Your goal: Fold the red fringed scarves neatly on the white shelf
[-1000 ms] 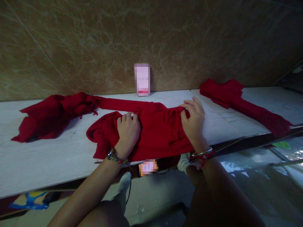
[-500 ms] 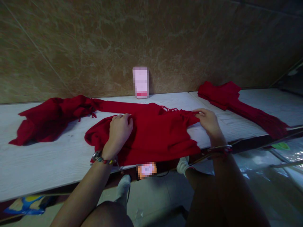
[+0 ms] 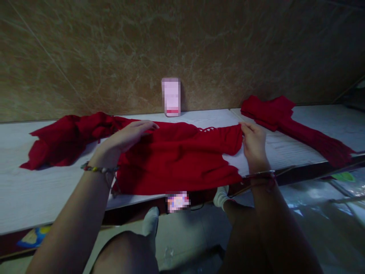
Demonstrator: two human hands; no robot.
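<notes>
A red fringed scarf [image 3: 176, 160] lies spread over the white tabletop in front of me, with folds across it. My left hand [image 3: 129, 135] rests on its upper left part, fingers stretched out toward the right; some fingertips are hidden against the cloth. At the scarf's right end my right hand [image 3: 253, 139] pinches the upper corner between thumb and fingers and holds that edge taut. A crumpled red cloth [image 3: 61, 142] adjoins the scarf on the left. Off to the right lies a separate folded red scarf [image 3: 285, 118], its narrow end reaching the front edge.
A phone [image 3: 171, 97] with a blurred screen leans against the brown marbled wall [image 3: 199, 49] behind the white tabletop [image 3: 34, 201]. Another blurred bright item [image 3: 178, 201] sits below the front edge. My feet and knees are beneath, and clear plastic [image 3: 319, 213] lies at lower right.
My left hand has moved left and away from me, and its curled fingers have straightened. The scarf's left fold now lies flatter. My right hand has drawn the upper right corner out straighter.
</notes>
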